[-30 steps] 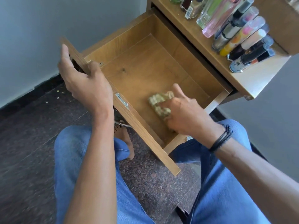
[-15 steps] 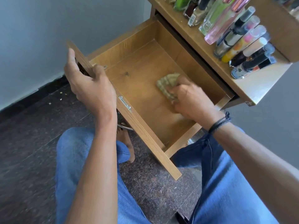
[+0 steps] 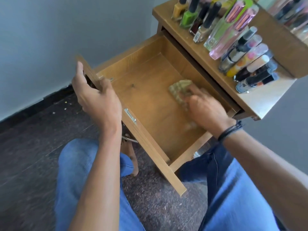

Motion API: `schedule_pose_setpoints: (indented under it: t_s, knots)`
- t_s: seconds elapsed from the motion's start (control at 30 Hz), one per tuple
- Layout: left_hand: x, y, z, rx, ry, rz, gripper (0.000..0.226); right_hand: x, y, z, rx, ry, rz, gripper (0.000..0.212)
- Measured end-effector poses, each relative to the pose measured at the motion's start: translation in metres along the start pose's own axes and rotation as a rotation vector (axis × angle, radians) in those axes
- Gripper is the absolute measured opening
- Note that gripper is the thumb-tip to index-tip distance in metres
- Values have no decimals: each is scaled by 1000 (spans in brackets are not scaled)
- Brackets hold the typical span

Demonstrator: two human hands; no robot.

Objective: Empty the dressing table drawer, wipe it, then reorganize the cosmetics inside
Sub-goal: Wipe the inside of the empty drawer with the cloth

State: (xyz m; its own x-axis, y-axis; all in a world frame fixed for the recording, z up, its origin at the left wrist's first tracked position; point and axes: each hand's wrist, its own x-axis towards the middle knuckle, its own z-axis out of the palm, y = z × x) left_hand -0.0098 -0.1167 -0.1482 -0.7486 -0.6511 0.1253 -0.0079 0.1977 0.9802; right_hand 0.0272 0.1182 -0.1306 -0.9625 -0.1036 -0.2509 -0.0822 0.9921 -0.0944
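Observation:
The wooden drawer (image 3: 146, 100) is pulled out of the dressing table and holds only a cloth. My left hand (image 3: 98, 99) grips the left end of the drawer front (image 3: 150, 144), thumb inside and fingers over the outer face. My right hand (image 3: 205, 109) is inside the drawer, pressing a green checked cloth (image 3: 179, 90) onto the bottom near the back right; the fingers are blurred with motion. Nail polish bottles (image 3: 200, 19), perfume bottles (image 3: 228, 29) and tubes of cosmetics (image 3: 250, 64) stand crowded on the table top (image 3: 260, 100).
A grey wall with a black skirting runs along the left. The floor (image 3: 33, 147) is dark speckled stone with a few crumbs. My knees in blue jeans (image 3: 78, 164) sit under the drawer, and a bare foot (image 3: 131, 157) shows between them.
My right hand has swept the cloth from the drawer's front right toward the back. The left hand has kept its hold on the drawer front. The camera view has shifted slightly.

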Motion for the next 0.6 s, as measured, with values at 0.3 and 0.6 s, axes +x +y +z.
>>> schedule_pose_setpoints:
  t_s: [0.3, 0.6]
  knots:
    - [1, 0, 2, -2, 18, 18, 66, -41, -49, 2, 64, -64, 171, 23]
    - [2, -5, 3, 19, 14, 63, 64, -45, -63, 14, 232, -192, -18, 49]
